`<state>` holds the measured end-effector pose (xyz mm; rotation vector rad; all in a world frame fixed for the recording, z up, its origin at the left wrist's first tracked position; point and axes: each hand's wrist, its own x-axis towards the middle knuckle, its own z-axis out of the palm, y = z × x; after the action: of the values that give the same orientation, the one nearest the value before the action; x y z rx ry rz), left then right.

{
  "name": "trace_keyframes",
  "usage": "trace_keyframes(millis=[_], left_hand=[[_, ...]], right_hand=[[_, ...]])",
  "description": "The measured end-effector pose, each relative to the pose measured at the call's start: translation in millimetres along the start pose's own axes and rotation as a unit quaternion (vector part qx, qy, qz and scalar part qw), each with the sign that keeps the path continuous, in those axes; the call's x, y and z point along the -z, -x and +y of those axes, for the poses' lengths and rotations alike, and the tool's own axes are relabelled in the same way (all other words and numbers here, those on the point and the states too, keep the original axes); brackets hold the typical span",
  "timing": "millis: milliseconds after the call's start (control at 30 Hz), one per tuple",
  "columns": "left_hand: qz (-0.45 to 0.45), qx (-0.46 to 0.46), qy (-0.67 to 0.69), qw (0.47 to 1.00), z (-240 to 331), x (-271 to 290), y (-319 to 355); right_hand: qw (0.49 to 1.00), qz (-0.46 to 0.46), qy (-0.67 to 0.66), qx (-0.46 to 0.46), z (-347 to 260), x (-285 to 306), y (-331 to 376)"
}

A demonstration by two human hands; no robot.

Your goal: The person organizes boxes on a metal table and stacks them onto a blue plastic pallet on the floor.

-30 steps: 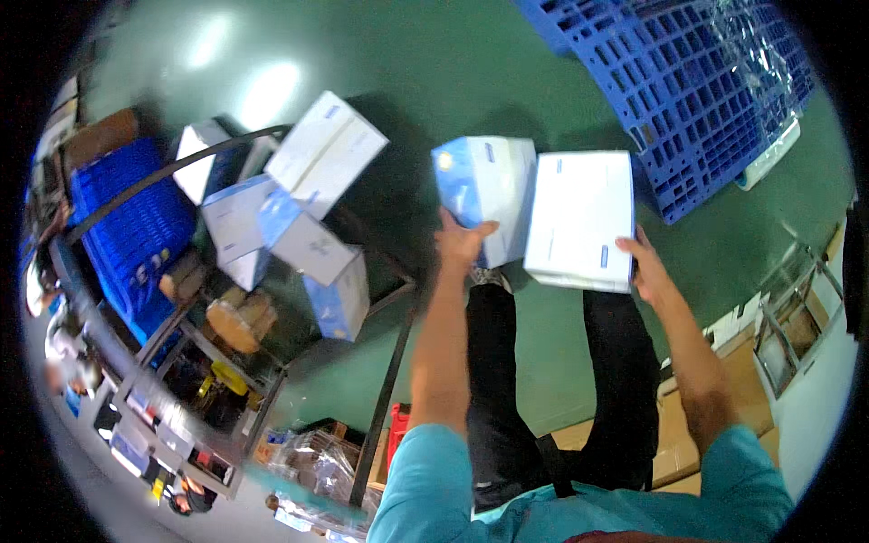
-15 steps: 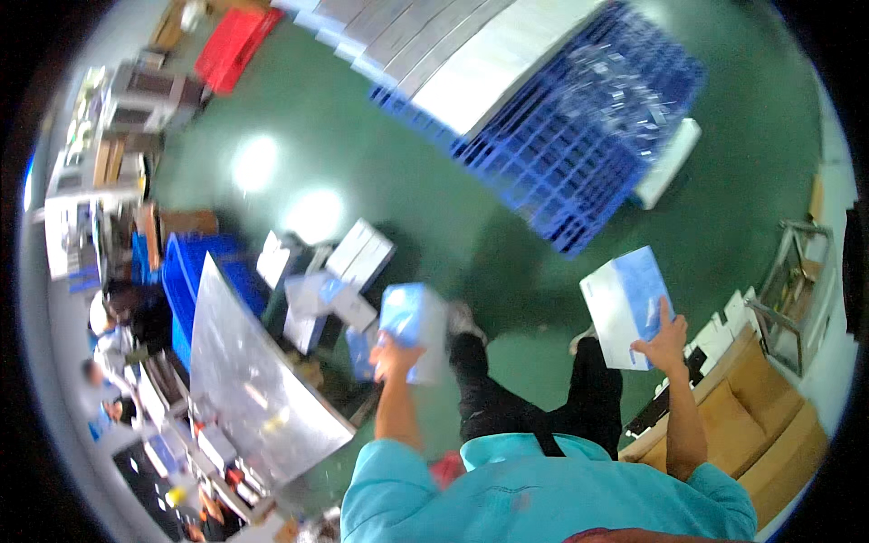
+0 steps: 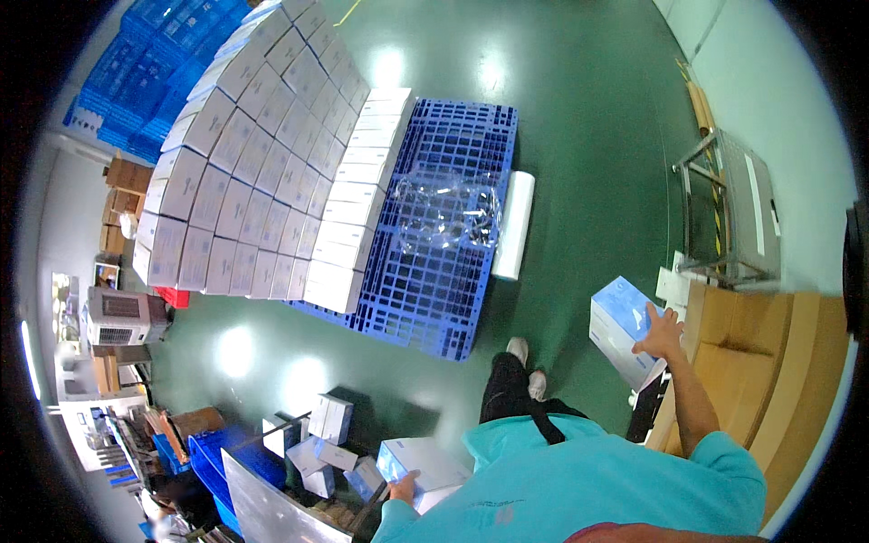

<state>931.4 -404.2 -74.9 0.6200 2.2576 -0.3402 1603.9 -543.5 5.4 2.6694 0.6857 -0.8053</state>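
Observation:
At the lower middle, my left hand [image 3: 405,487] is closed on the edge of a white and blue carton [image 3: 436,460]. My right hand [image 3: 661,335] grips a second carton [image 3: 623,309] of the same kind on the right side, fingers spread over its blue face, the box tilted. Ahead of me a blue plastic pallet [image 3: 444,312] carries a tall stack of white cartons [image 3: 258,181], with a lower row of cartons [image 3: 348,217] along its right side. Crumpled clear film [image 3: 444,213] lies on the pallet's bare grid. Beside it rests a white roll [image 3: 515,226].
Several loose cartons [image 3: 312,462] are piled on the floor at lower left, next to a blue bin [image 3: 204,452] and a shiny metal panel [image 3: 276,507]. A large brown cardboard box [image 3: 747,353] stands at right, below a metal cart [image 3: 756,213]. Blue crates [image 3: 163,68] are stacked at far left.
My view has swung round, so the pallet and stack now lie more to the left and show more fully. Both cartons stay in my hands; the left one sits lower in view.

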Motion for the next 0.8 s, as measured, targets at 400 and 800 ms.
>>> trace_keyframes(millis=[400,800], left_hand=[[-0.279,0.1,0.324,0.898,307,-163,10],[-0.329,-0.051,0.604,0.724,875,-140,66]], right_hand=[[0.991,0.063,-0.1,0.063,-112,275,-284],[0.801,-0.261,-0.476,0.25,-573,483,-620]])
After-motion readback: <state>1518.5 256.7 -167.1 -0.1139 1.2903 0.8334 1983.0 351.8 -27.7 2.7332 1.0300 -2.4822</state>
